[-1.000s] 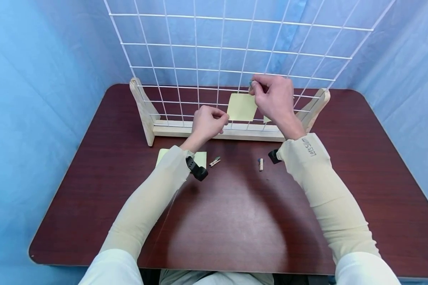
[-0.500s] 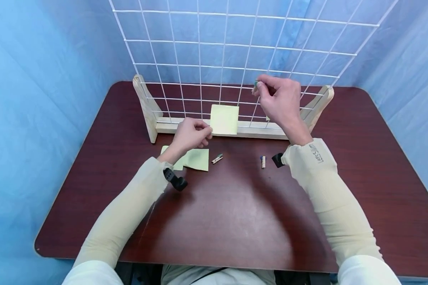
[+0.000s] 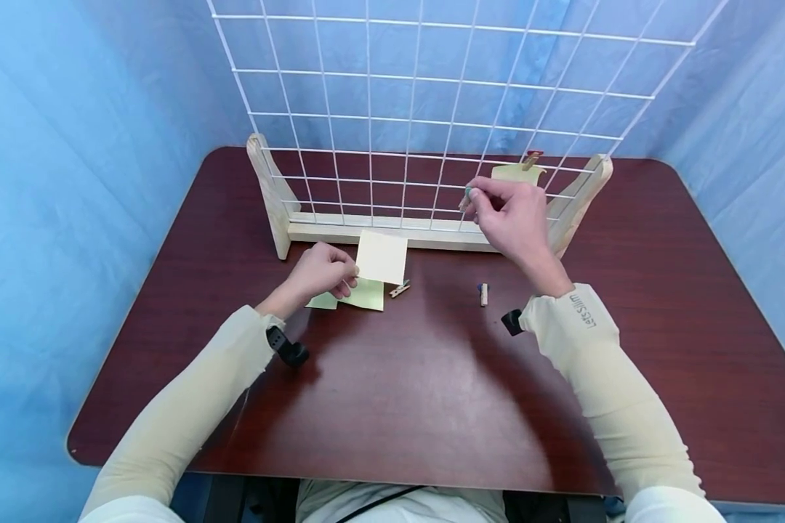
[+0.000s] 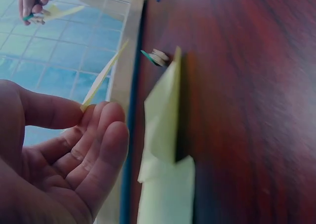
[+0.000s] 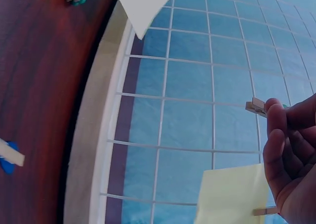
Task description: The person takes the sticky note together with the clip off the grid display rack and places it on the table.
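My left hand [image 3: 323, 272] pinches the edge of a pale yellow sticky note [image 3: 382, 256], held up in front of the grid's wooden base. In the left wrist view that note [image 4: 102, 78] shows edge-on between thumb and fingers. My right hand [image 3: 513, 218] pinches a small wooden clothespin [image 5: 256, 106] with a green end, close in front of the white wire grid [image 3: 392, 118]. Another note [image 5: 232, 194] hangs on the grid behind the right hand, clipped by a clothespin [image 3: 532, 160] with a red end.
More green-yellow notes [image 3: 366, 294] lie on the dark red table [image 3: 419, 407] below the left hand. Beside them is a green-ended clothespin [image 3: 400, 289]; a blue-ended clothespin [image 3: 483, 294] lies farther right. Wooden feet [image 3: 267, 196] hold the grid upright.
My left hand has drawn the sticky note away from the grid, leftward and down toward the table. My right hand, still pinching the clothespin, has lowered, and the clipped note behind it shows.
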A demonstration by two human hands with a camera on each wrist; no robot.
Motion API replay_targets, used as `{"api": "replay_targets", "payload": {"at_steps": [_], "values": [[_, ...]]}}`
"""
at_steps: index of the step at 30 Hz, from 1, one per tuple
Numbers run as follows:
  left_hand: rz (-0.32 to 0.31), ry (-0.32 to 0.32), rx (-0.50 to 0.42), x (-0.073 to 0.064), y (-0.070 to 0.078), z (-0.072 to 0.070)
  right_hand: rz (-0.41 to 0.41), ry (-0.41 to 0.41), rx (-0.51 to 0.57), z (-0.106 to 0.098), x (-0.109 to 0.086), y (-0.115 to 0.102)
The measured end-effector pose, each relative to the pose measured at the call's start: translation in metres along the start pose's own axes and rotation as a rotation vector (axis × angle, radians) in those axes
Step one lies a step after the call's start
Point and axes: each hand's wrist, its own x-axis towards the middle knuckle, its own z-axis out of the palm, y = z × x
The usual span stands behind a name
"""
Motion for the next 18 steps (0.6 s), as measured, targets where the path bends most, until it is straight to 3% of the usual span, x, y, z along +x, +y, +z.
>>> {"api": "replay_targets", "payload": {"at_steps": [5, 11, 18], "values": [[-0.056, -0.016, 0.040, -0.002, -0.008, -0.002, 0.011, -0.014, 0.000, 0.001, -0.007, 0.003], [-0.054, -0.006, 0.095, -0.003, -0.015, -0.004, 0.023, -0.024, -0.013, 0.000, -0.012, 0.005], [-0.043, -0.035, 0.164, -0.005, -0.018, -0.004, 0.025, -0.023, -0.021, -0.001, -0.014, 0.006]]}}
